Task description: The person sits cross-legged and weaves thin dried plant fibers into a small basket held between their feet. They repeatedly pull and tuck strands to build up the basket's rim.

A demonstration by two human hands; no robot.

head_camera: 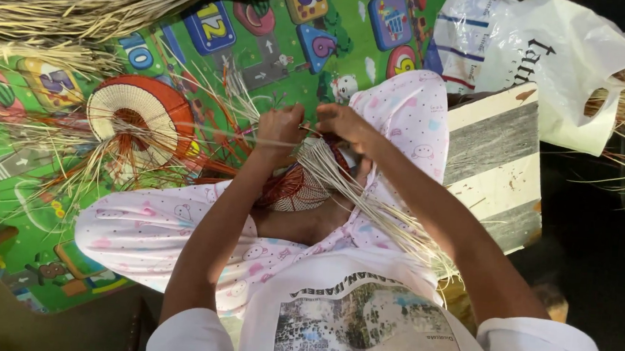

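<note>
- Both hands pinch straw: the left hand is closed in a fist around a few thin strands, and the right hand nips the same strands between thumb and fingertips, just beside the left.
- Below the two hands sits a half-woven basket piece of red and pale straw, resting on the lap between the knees; its rim seems to touch the right wrist, though the strands hide that spot.
- From the grip, a loose bundle of pale straw fans away toward the person's right hip, its long axis slanting down and to the right in the picture.
- One long strand runs out level from the left fist toward a finished round fan, red-rimmed, lying flat on the mat.
- A green play mat with bright tiles covers the floor; raw straw bundles lie along its far edge.
- A striped wooden board and a white plastic bag sit at the right.
</note>
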